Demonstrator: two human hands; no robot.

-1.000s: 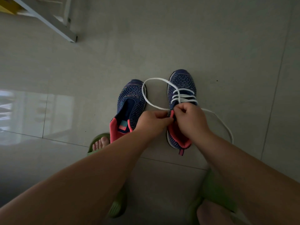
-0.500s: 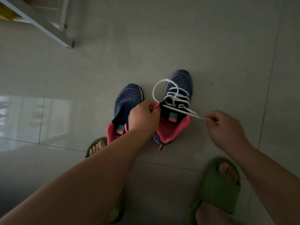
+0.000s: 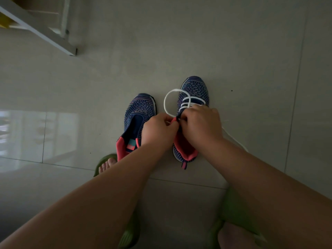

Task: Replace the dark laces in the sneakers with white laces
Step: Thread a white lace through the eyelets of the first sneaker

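So both hands are bunched up over the tongue of the right sneaker (image 3: 193, 97) now. Half a second ago the right hand (image 3: 202, 124) was way out to the side, pulling one end of the white lace (image 3: 168, 97) taut; now it's come back in and sits right on top of the shoe's throat, knuckle to knuckle with the left hand (image 3: 159, 131). The left hand has barely moved. Its fingers are curled, pinching at the pink edge of the shoe's collar where the lace comes through. The right hand's fingers are curled too, tucked down onto the lace area, but I can't tell exactly which strand they've got since the hand covers it.

The lace makes a round loop off the left side of the shoe, out over the floor (image 3: 233, 51), bigger and rounder than it looked a moment back. A few white rows already cross the upper near the toe. The other end trails off to the right along the floor, slack now instead of stretched.

The left sneaker (image 3: 139, 112) sits just beside it with no lace showing, same spot as before. Green slippers (image 3: 103, 161) are at the bottom, toes peeking out of the left one. A white frame (image 3: 45, 35) sits in the top left corner.
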